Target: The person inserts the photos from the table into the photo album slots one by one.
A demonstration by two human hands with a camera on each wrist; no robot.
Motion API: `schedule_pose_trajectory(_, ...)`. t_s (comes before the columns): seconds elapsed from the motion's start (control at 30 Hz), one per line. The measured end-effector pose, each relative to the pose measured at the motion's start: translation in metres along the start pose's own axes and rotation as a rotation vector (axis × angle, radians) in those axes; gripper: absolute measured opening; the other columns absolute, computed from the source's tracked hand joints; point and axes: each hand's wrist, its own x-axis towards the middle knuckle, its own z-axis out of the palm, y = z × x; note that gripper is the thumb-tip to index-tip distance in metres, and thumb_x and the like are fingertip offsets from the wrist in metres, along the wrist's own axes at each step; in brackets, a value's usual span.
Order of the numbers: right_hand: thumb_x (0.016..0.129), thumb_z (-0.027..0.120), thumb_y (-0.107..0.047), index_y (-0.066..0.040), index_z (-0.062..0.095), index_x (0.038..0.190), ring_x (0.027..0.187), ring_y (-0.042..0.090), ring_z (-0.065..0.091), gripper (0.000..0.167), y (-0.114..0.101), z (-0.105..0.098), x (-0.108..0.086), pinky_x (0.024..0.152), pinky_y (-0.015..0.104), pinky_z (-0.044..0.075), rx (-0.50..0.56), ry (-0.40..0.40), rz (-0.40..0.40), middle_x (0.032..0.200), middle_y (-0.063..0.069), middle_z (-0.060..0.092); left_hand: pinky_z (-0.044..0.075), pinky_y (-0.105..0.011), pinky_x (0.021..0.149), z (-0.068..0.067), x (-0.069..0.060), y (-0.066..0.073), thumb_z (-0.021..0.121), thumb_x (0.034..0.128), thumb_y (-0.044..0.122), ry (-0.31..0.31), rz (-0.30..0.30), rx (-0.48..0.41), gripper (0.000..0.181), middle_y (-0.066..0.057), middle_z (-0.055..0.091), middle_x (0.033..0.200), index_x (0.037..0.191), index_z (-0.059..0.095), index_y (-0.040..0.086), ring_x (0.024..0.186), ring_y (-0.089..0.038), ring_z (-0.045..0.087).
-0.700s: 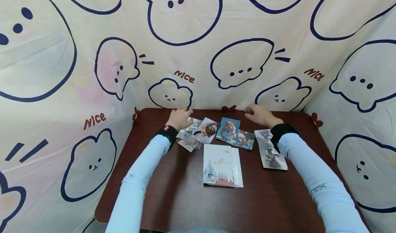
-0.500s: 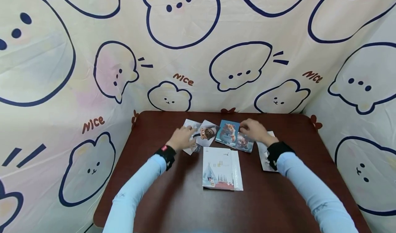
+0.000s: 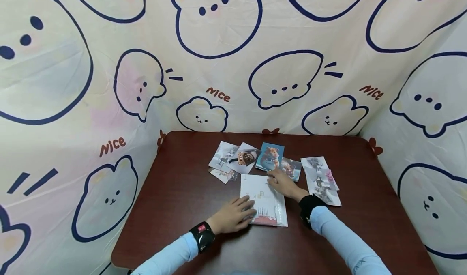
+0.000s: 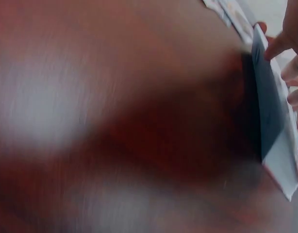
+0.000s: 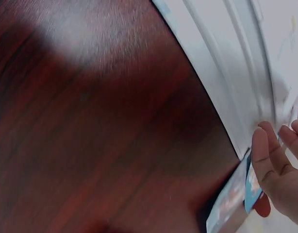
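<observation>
A white booklet [image 3: 264, 198] with a printed tent-and-fence cover lies in the middle of the table. My left hand [image 3: 232, 215] rests on its left side with fingers extended over the cover. At the top right corner, my right hand [image 3: 284, 183] touches the booklet with loosely bent fingers. In the left wrist view, the booklet's side [image 4: 268, 97] shows beneath my fingertips [image 4: 275, 48]. The right wrist view has my fingers [image 5: 260, 145] at the far end of the layered white edge [image 5: 226, 58]. Just beyond the right hand lies a blue bear picture card [image 3: 270, 155].
Left of the blue card are overlapping photo cards [image 3: 223, 155], including one with a brown-hatted figure [image 3: 245, 158]. Another card [image 3: 292, 168] sits partly under the blue one. A grey-white picture sheet [image 3: 317, 177] lies at right on the brown table [image 3: 197, 161]. Patterned cloth [image 3: 240, 80] hangs behind.
Both hands have come back from the far cards to the booklet. The left hand now rests on its left side, the right at its top right corner. The cards have stayed about where they were.
</observation>
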Motion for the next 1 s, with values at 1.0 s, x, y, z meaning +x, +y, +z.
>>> schedule_pose_trajectory(1.0,0.112,0.045,-0.029,0.008,0.045,0.147,0.124,0.049,0.055,0.050,-0.028,0.004,0.017,0.101,0.057,0.048,0.305,0.086,0.133,0.140,0.035,0.053,0.036,-0.058,0.120,-0.001,-0.001,-0.001,0.042,0.1126,0.034,0.076,-0.517,-0.910,0.055,-0.027,0.032,0.165,0.157,0.040,0.002,0.151,-0.042,0.036)
